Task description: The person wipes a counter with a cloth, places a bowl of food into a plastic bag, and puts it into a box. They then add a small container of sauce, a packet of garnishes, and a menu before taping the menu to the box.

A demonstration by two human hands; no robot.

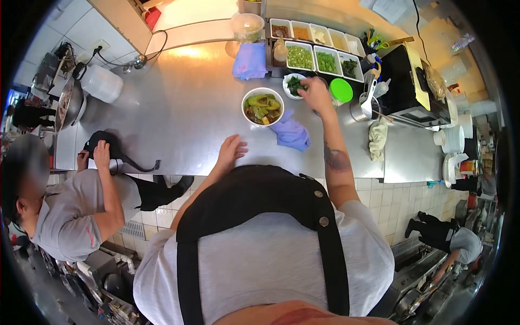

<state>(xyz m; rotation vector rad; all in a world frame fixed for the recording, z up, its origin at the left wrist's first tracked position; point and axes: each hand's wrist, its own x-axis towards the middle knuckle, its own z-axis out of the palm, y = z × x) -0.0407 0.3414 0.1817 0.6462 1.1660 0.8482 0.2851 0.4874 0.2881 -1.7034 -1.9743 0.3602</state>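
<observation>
My right hand [315, 93] reaches to a small white bowl [287, 89] of dark green leaves [295, 84]; its fingers are pinched at the leaves, and what lies between them is too small to make out. Left of that bowl stands a larger white bowl [244, 112] holding green vegetables [262, 108]. My left hand [232, 150] hovers at the counter's front edge, fingers apart and holding nothing. A purple cloth [292, 131] lies crumpled just below the bowls. Behind them are white trays [299, 56] of chopped greens and other toppings.
On the steel counter [184, 103] are a folded purple cloth [250, 60], a green lid [340, 90], a utensil pot [364, 108] and a beige cloth [377, 140]. A co-worker [70, 211] handles a black bag at left; another person [465, 244] is at far right.
</observation>
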